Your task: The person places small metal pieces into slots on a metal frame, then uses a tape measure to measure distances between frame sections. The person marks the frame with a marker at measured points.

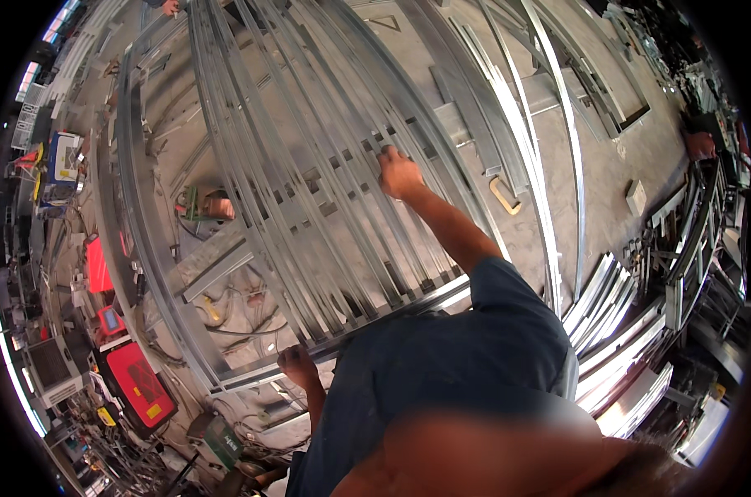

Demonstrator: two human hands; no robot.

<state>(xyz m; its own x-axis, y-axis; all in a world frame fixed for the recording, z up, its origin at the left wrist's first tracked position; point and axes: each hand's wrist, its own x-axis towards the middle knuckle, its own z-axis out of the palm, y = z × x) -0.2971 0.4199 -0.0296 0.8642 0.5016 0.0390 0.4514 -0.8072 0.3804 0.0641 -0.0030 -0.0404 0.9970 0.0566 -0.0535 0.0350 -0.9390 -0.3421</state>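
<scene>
A large frame of long, shiny metal studs point(309, 190) lies before me, the studs running away side by side with rectangular cutouts along them. Stretched out over the middle, my right hand point(398, 172) has its fingers curled closed at one stud, near a row of these cutouts. My left hand point(297, 364) is closed on the near metal track point(255, 378), left of the stud ends; its fingertips are partly hidden. A thicker side rail point(147, 224) bounds the frame on the left.
A yellow C-shaped clamp point(504, 196) lies right of the frame, past it a small block point(635, 197). Long loose metal strips point(570, 108) and stacked profiles point(603, 294) fill the right. Red cases point(139, 385) stand at left. Another person's hand point(171, 7) shows at the far left.
</scene>
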